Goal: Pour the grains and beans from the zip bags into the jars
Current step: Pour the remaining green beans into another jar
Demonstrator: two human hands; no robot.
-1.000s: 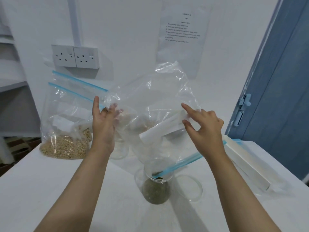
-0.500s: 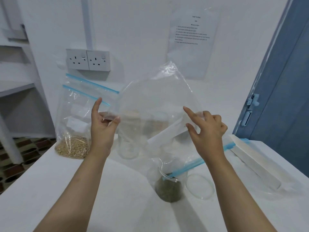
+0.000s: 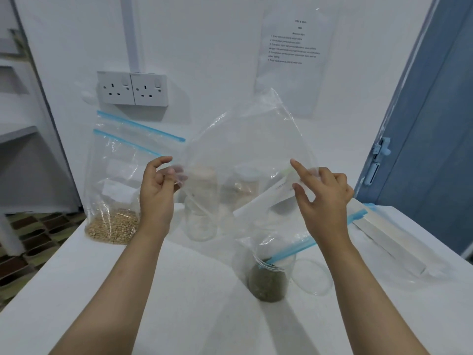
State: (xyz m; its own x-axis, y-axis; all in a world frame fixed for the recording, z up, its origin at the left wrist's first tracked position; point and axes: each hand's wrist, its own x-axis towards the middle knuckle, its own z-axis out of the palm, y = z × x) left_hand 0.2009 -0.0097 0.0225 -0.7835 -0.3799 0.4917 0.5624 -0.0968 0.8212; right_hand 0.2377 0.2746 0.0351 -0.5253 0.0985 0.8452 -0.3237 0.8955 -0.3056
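A clear zip bag hangs upside down and looks empty, its blue zip mouth resting in the open jar that holds dark green beans. My left hand pinches the bag's left edge. My right hand pinches its right side near the white label. A second zip bag with tan grains stands at the back left. Seen through the held bag are a clear jar and a lidded jar with pale grains.
The jar's clear lid lies on the white table just right of the bean jar. A flat empty zip bag lies at the table's right. Wall sockets and a blue door stand behind.
The bag has been pulled flatter and more taut between both hands. The view has shifted, so the table items sit further right in the frame.
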